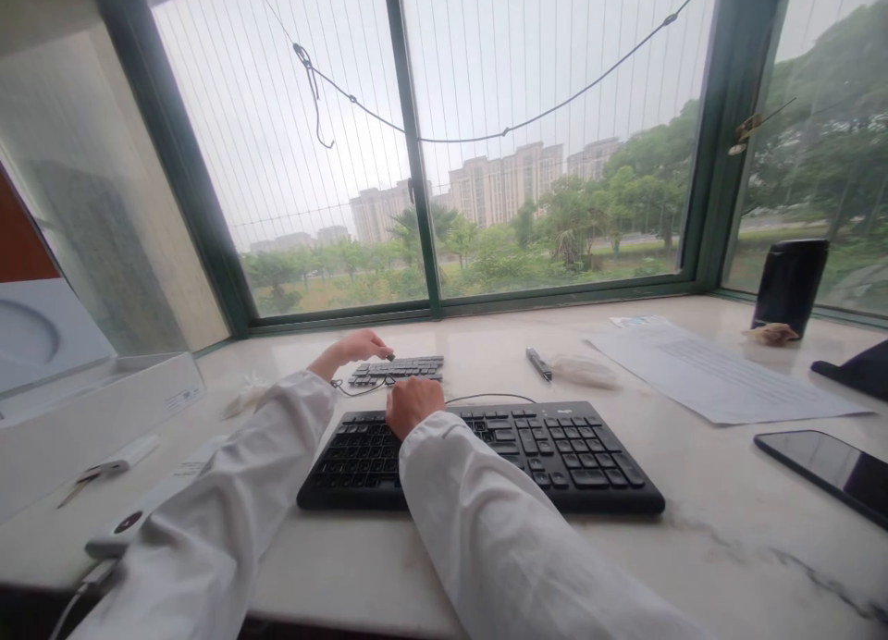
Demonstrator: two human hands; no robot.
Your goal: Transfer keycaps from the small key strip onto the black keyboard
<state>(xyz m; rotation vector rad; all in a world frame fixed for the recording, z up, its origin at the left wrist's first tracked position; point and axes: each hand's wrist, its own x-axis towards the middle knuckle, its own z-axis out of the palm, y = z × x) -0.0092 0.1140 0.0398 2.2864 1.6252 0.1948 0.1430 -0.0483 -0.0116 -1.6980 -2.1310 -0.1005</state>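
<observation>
A black keyboard (583,503) lies in front of me on the marble-patterned surface. Its left part shows bare key sockets, while the keys on the right carry their caps. Just behind it, loose dark keycaps (399,370) lie in rows. My left hand (357,346) is over the left end of these rows, fingertips pinched on a small black keycap (390,357). My right hand (414,403) is closed above the keyboard's rear edge, near the loose rows. Its fingertips face away from me, so whatever they grip is hidden.
The keyboard's cable (492,397) runs behind it. A black pen-like tool (539,364), a clear plastic bag (581,370), printed paper (700,367), a phone (829,469) and a dark cylinder (791,284) are on the right. A white box (90,427) and a power strip (149,506) are left.
</observation>
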